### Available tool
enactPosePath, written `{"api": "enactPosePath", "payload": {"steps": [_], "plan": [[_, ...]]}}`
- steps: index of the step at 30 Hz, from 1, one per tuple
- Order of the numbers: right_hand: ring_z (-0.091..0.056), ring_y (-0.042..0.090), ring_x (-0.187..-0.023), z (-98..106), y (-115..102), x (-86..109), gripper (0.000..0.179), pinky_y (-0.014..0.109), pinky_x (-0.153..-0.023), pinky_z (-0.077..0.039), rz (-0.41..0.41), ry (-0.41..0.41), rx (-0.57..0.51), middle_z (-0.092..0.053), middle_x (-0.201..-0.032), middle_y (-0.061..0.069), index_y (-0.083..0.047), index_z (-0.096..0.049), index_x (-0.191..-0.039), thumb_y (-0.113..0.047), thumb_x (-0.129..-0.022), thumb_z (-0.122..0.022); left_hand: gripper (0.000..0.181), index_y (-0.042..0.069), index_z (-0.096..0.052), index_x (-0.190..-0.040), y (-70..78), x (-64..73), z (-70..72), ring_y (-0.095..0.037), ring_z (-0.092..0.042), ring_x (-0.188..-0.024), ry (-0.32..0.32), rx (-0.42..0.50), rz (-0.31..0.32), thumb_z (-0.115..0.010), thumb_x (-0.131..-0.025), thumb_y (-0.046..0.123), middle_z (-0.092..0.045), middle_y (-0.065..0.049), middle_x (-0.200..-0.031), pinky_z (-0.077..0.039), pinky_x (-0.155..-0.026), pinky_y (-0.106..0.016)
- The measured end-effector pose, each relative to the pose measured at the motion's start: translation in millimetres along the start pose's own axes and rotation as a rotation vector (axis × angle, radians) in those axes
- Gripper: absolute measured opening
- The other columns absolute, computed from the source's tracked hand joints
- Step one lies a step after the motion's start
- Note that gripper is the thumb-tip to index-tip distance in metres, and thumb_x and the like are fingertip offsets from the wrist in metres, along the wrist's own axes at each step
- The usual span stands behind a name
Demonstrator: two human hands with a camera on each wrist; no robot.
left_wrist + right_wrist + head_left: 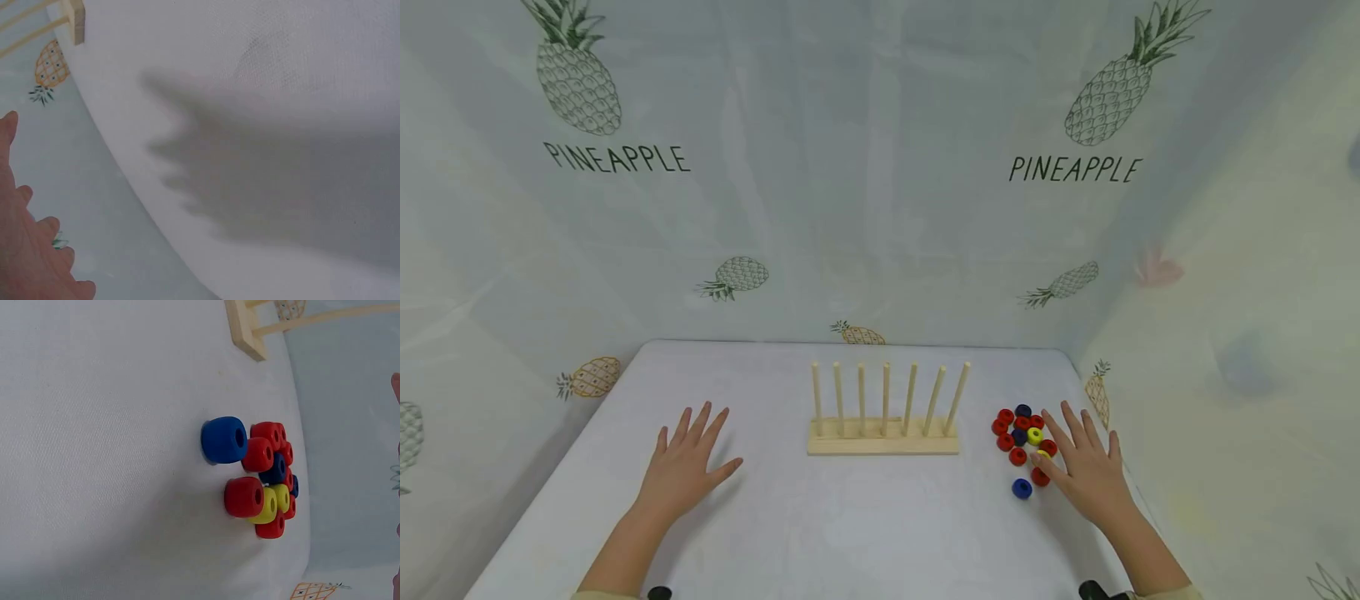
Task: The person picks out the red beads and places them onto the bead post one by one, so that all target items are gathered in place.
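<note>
A wooden rack with several upright pegs stands at the middle of the white table, its pegs bare. To its right lies a loose cluster of red, yellow and blue beads with holes, among them a blue bead nearest the front and a red bead beside it. My right hand hovers over the right side of the cluster, fingers spread, hiding part of a yellow bead. On the left, my left hand is held above the table with its fingers spread and nothing in it.
The white table has a back edge against a pale curtain printed with pineapples. A similar cloth hangs along the right side. Dark wrist straps show at the bottom edge. Each hand casts a shadow on the table.
</note>
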State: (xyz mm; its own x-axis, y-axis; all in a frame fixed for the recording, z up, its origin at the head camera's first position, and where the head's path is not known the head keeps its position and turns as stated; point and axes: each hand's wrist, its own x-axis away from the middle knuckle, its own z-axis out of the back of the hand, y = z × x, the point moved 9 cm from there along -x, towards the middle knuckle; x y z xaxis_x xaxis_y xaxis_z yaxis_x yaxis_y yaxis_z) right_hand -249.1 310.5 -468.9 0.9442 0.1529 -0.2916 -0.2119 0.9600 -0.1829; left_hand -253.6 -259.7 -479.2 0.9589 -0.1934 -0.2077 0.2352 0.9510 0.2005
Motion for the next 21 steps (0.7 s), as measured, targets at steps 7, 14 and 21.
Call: {"api": "enactPosePath", "payload": {"steps": [7,14,21], "plan": [[-0.009,0.046,-0.143,1,2,1.2,0.077,0.068,-0.104,0.014,-0.004,0.005,0.009,-0.019,-0.158,0.020,-0.019,-0.027,-0.155,-0.056,-0.093,-0.055,0.084,0.009,-0.033,-0.151,3.7,-6.9,2.5,-0.048,-0.011,-0.142,0.010,-0.004,-0.008,-0.068,-0.087,0.050,-0.022,-0.025,-0.156,-0.006,-0.106,-0.071],[-0.004,0.047,-0.143,-6,12,3.5,0.077,0.072,-0.103,0.010,-0.054,-0.048,-0.043,-0.016,-0.157,0.024,-0.016,-0.024,-0.156,-0.053,-0.095,-0.054,0.084,0.009,-0.035,-0.150,10.4,-15.2,-3.7,-0.049,-0.018,-0.140,0.030,0.004,-0.006,-0.070,-0.085,0.049,-0.025,-0.026,-0.154,-0.012,-0.105,-0.071],[-0.009,0.051,-0.140,-16,23,8.0,0.077,0.077,-0.100,-0.001,-0.102,-0.097,-0.092,-0.018,-0.155,0.028,-0.012,-0.025,-0.155,-0.044,-0.094,-0.059,0.087,0.010,-0.035,-0.151,15.9,-23.5,-19.2,-0.049,-0.021,-0.139,-0.001,0.016,-0.004,-0.066,-0.085,0.058,-0.026,-0.025,-0.154,-0.018,-0.104,-0.070]]}}
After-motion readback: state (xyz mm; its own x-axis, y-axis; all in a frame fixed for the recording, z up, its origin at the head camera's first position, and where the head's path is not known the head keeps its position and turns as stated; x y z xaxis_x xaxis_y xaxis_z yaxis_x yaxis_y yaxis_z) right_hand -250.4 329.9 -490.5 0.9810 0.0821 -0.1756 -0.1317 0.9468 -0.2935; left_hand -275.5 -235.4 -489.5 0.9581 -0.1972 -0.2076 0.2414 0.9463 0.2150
